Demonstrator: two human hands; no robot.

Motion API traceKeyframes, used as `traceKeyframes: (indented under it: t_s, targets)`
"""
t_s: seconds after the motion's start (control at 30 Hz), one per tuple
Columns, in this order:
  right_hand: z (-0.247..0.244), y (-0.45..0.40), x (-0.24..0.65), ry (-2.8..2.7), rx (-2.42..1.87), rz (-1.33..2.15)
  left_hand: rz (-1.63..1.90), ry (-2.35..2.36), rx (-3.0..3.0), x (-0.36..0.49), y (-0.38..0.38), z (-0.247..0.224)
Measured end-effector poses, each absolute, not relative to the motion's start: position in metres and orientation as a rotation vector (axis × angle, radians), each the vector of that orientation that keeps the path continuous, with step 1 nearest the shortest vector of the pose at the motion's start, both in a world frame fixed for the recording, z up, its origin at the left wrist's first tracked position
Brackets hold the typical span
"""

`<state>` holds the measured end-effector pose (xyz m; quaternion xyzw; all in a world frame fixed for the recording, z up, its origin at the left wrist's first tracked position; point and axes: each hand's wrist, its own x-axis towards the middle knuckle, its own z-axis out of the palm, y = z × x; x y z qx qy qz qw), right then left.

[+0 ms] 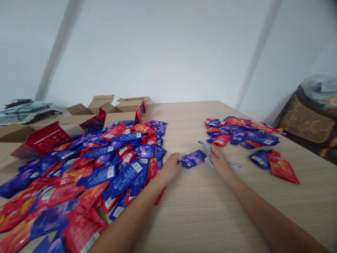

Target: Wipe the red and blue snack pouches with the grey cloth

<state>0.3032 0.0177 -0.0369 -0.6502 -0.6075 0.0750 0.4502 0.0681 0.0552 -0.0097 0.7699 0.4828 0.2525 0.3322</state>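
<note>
Between my two hands a blue pouch (194, 159) with purple printing lies just over the middle of the table. My left hand (172, 166) is closed on its left corner, fingers pinched together. Just right of the pouch, my right hand (219, 159) grips a crumpled light grey cloth (207, 154), whose edges stick out on both sides of the fingers. A big heap of red and blue pouches (116, 158) spreads left of my left hand. Beyond my right hand lies a smaller pile of such pouches (239, 130).
Opened cardboard boxes (116, 111) stand behind the big heap. A blue pouch (260, 159) and a red pouch (283, 168) lie on the right of the wooden table (200, 211). A patterned chair (306, 116) with plastic bags stands past the right edge. White wall behind.
</note>
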Motion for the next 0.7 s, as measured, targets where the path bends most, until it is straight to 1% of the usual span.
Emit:
traceKeyframes:
  t_s: [0.17,0.3,0.37,0.5,0.63,0.7]
  targets:
    - [-0.035,-0.002,0.253,-1.995,-1.659,0.096,0.498,1.184,1.845,0.079,0.061,-0.016]
    - [-0.031,-0.010,0.228,-2.236,-1.439,0.152,0.582,1.116,1.803,0.078,0.064,-0.015]
    - [-0.029,-0.006,0.234,-2.228,-1.445,0.152,0.614,1.117,1.666,0.077,0.063,-0.013]
    - [-0.030,-0.001,0.249,-2.104,-1.647,0.119,0.586,1.050,1.348,0.076,0.055,-0.007]
    - [-0.036,-0.007,0.237,-2.225,-1.448,0.139,0.556,0.934,1.302,0.078,0.047,-0.001]
    - [-0.036,-0.006,0.235,-2.230,-1.476,0.124,0.545,0.950,1.294,0.078,0.044,0.002]
